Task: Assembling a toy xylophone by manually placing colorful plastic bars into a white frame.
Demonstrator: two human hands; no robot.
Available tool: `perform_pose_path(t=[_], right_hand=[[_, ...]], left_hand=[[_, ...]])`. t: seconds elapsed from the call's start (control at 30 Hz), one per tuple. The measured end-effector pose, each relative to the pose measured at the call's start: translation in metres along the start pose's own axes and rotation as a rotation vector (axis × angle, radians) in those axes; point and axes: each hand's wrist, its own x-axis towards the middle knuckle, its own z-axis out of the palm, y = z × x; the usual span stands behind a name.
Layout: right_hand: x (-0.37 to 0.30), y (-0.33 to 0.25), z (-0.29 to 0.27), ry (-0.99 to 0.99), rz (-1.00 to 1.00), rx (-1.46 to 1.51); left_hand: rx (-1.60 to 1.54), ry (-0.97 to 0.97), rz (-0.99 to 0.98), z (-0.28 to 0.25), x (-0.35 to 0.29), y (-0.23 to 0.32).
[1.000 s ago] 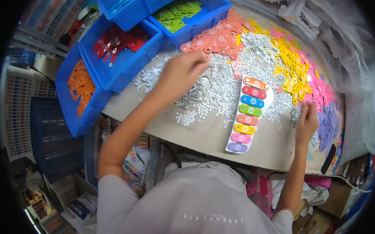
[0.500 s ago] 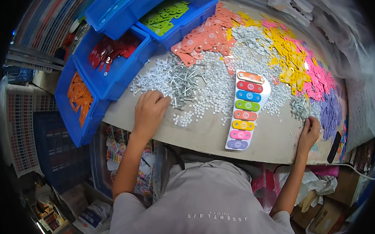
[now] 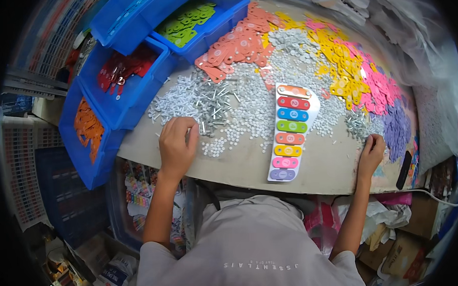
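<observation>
My left hand (image 3: 178,147) rests at the near edge of a heap of small silver metal pins (image 3: 215,105), beside white pins (image 3: 179,97). Its fingers are bent together, and what lies between them is hidden. On the right, my right hand (image 3: 372,152) is closed with fingertips curled, just below a smaller heap of metal pins (image 3: 357,125); I cannot make out anything in it. Between the hands lies a white card (image 3: 312,109) bearing a column of rounded, numbered bars in several colours, such as a blue bar (image 3: 292,114). Neither hand touches it.
Blue bins (image 3: 137,103) at the far left hold red, green and orange tags. Loose coral tags (image 3: 235,44), yellow tags (image 3: 345,71), pink tags (image 3: 378,87) and purple tags (image 3: 396,132) spread around small white discs (image 3: 253,107). A black bar-shaped object (image 3: 404,170) lies at the right edge.
My left hand has turned and its fingers have drawn in at the pin heap. The right hand remains by its pins with fingers curled. The whole view has shifted slightly.
</observation>
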Motion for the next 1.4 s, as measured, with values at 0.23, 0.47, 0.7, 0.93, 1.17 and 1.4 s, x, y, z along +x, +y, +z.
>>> perform_pose_path(t=[0.23,0.47,0.7,0.93,1.17,1.4], right_hand=[[0.001,-0.056,-0.004,0.260,0.063,0.299],[0.022,-0.168,0.009,-0.020,-0.241,0.598],[0.034,-0.182,0.032,-0.138,-0.321,0.556],[0.042,-0.185,0.037,-0.070,-0.510,0.462],[0.071,-0.182,0.025,-0.685,0.054,0.455],[0.081,-0.161,0.046,-0.869,0.025,0.519]], left_hand=[[-0.569,-0.086,-0.293,0.035,0.034,0.048],[-1.128,-0.499,-0.606,0.079,0.078,0.064],[-1.240,-0.542,-0.611,0.110,0.087,0.060],[-1.138,-0.593,-0.620,0.116,0.095,0.057],[-1.132,-0.701,-0.601,0.116,0.105,0.057],[-0.756,-0.606,-0.442,0.144,0.100,0.044]])
